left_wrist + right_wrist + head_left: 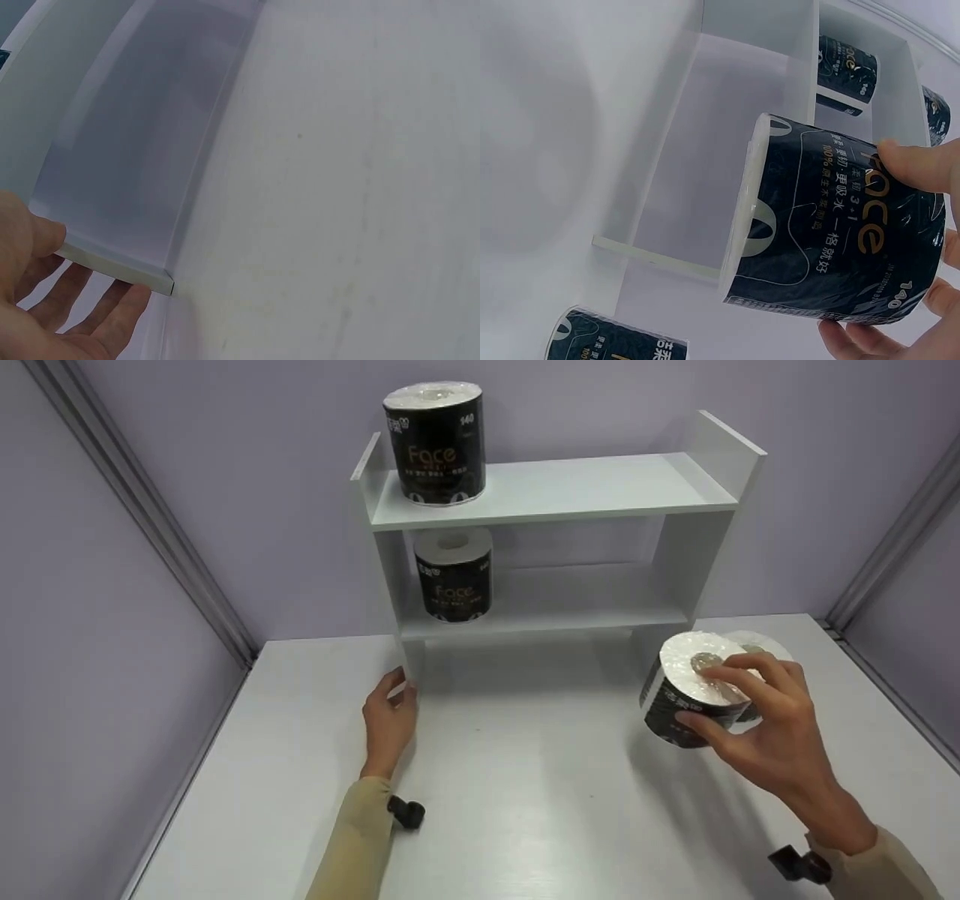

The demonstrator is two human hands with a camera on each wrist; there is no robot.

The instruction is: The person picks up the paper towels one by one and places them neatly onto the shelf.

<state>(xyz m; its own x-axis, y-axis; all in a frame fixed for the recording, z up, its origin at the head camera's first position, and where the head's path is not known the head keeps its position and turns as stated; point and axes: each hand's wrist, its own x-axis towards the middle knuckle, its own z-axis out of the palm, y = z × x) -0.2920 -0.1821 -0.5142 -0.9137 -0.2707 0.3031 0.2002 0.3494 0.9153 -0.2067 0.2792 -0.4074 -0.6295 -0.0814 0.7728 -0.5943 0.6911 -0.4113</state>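
Note:
My right hand (780,724) grips a toilet paper roll (694,720) in a black "Face" wrapper, its thumb on the near side and fingers over the top by the core hole. Tilted, the roll hangs above the table, its printed side filling much of the right wrist view. At the foot of the white shelf (555,514), my left hand (388,724) holds the left side panel (116,266) between thumb and fingers. Another roll (439,446) stands upright on the shelf's top board at the left. Directly below it, a further roll (454,577) stands on the middle board.
Partly hidden behind the right hand, one more roll (757,641) stands on the white table (525,810) right of the shelf; the right wrist view also shows this roll (615,337). A pale wall (577,405) rises behind the shelf, with grey metal rails (907,525) at the corners.

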